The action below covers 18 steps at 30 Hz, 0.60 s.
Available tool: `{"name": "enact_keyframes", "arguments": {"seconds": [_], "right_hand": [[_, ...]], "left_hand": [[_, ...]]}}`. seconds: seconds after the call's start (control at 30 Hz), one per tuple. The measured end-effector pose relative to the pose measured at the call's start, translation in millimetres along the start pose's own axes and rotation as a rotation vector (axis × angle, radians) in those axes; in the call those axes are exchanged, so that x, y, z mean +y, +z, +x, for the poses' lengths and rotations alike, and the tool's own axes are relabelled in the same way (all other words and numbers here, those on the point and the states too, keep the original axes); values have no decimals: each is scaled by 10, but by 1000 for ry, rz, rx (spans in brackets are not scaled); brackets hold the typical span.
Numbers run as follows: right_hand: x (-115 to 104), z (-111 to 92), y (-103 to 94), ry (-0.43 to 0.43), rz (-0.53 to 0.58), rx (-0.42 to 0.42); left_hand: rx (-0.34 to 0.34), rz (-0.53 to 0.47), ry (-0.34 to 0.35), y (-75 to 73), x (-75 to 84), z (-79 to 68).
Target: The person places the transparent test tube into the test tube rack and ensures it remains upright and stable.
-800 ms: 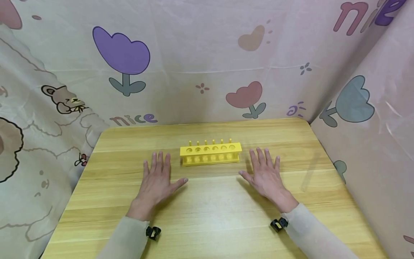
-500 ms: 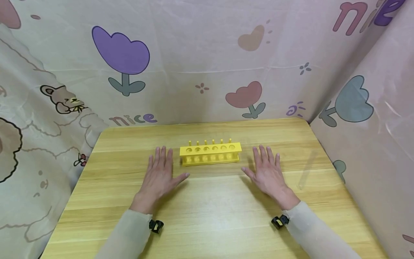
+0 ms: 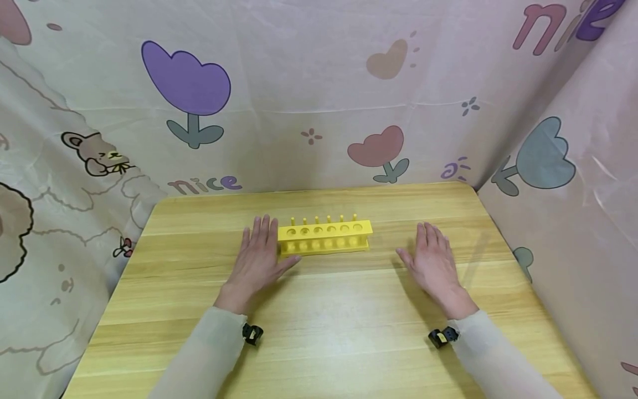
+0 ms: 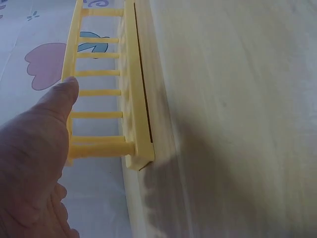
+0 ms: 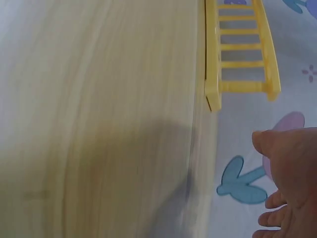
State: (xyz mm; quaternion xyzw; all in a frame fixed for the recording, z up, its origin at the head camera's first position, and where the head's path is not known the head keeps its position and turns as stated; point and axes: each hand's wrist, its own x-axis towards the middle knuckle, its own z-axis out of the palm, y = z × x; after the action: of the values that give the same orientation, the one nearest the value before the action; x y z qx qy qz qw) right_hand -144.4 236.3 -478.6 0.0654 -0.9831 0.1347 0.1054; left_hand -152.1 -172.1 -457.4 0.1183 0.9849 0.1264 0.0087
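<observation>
A yellow test tube rack [image 3: 324, 229] with a row of round holes and upright pegs stands toward the back of the table. My left hand [image 3: 256, 260] is right at the rack's left end, fingers straight and pointing away, thumb stretched out in front of it. In the left wrist view the thumb [image 4: 62, 96] overlaps the upper bar of the rack [image 4: 136, 89]. My right hand [image 3: 436, 269] lies off to the right of the rack with straight fingers, holding nothing. A gap separates it from the rack's end [image 5: 213, 91] in the right wrist view. Past its fingers lies a clear tube [image 3: 473, 260].
The wooden table [image 3: 329, 321] carries the rack and the clear tube. A printed cloth [image 3: 299, 66] hangs behind the table and along both sides. Small black devices sit at both wrists, the left device [image 3: 252, 334] and the right device [image 3: 442, 336].
My left hand has slid right and slightly forward, up to the rack's left end. My right hand has moved right, away from the rack toward the clear tube. The rack stays in place.
</observation>
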Motion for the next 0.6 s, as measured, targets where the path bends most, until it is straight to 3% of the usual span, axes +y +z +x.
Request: {"name": "enact_keyframes", "arguments": {"seconds": [0.43, 0.6], "right_hand": [[412, -147, -102, 111, -18, 123], [548, -176, -186, 214, -34, 103]], "left_hand": [[-21, 21, 24, -12, 25, 108], [-27, 23, 32, -11, 25, 125]]}}
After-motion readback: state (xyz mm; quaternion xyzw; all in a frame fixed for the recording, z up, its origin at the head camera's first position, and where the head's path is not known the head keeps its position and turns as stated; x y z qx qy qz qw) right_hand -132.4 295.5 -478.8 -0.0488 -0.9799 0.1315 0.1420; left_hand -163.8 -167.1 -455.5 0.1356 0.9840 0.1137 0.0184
